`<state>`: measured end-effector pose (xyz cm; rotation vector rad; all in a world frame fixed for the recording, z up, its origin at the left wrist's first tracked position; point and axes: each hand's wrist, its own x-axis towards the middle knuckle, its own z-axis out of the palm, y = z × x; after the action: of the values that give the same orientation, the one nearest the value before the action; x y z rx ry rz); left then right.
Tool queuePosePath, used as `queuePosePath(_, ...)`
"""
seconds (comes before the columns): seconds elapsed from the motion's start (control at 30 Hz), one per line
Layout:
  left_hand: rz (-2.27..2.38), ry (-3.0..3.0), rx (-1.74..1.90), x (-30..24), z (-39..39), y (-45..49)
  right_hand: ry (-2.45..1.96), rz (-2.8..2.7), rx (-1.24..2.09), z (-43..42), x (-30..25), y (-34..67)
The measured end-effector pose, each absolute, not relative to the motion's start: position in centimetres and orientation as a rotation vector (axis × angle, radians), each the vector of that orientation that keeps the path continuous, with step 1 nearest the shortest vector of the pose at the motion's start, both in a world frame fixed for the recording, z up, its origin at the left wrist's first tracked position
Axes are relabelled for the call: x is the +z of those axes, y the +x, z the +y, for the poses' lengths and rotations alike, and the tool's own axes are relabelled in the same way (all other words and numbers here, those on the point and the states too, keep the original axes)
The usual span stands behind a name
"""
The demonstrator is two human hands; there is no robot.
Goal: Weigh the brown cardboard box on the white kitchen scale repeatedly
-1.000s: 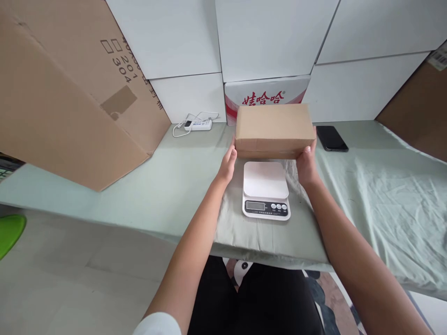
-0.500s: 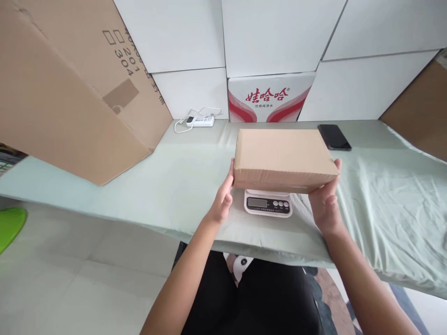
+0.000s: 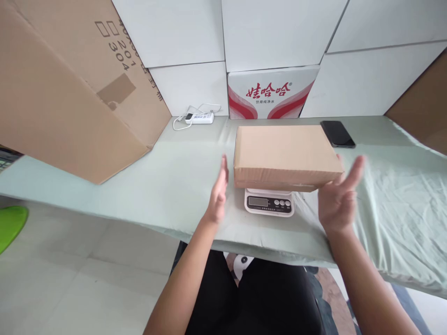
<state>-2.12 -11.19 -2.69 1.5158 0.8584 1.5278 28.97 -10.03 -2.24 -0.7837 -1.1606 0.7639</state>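
Resting on a white plastic digital scale (image 3: 269,210), the tan rectangular cardboard box (image 3: 284,148) lies between your left hand (image 3: 218,193) and right hand (image 3: 338,202), its long axis running left to right. Your left, fingers straight, grasps nothing just beside one end; your nearer right spreads blurred fingers at the front corner, contact impossible to tell.

Left forearm (image 3: 188,274): bare, reaching forward and slanting inward
Left hand (image 3: 217,195): held on edge, palm inward, fingers extended together and slightly blurred
Right forearm (image 3: 368,279): bare, slanting inward from the other side
Right hand (image 3: 337,204): fingers splayed, blurred at the tips
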Motion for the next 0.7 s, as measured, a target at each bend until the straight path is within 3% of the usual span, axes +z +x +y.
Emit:
queuePosePath(0.17, 1.014, 1.264, 1.852, -2.3, -10.5, -3.6, -0.916, -0.955, 0.653, -10.4, -0.8, 30.9)
queuePosePath(0.7, 0.97, 1.254, 1.774, -2.5, -10.7, -3.5, -0.917, -1.041, 0.71, -10.7, -1.2, 29.6)
